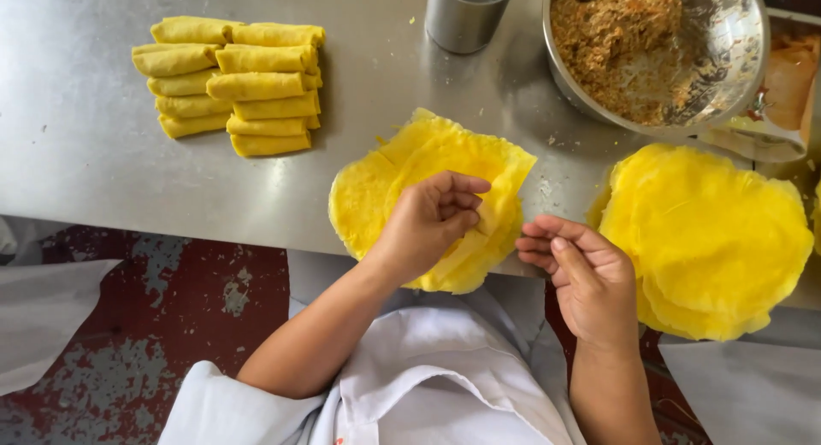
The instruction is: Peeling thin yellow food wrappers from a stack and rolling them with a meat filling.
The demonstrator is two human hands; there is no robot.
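Note:
A thin yellow wrapper sheet (402, 176) lies on the steel table (85, 137) at its near edge, partly folded over itself. My left hand (432, 223) rests on it, fingers curled and pinching a fold of the sheet. My right hand (581, 278) hovers just right of the sheet, fingers loosely bent, holding nothing. Beside that hand sits a stack of round yellow wrappers (714, 235).
A pile of finished yellow rolls (235, 82) sits at the back left. A steel cup (466, 16) stands at the back centre. A large steel bowl (735, 60) with brown minced filling (620, 43) is at the back right. Red floor shows below the table edge.

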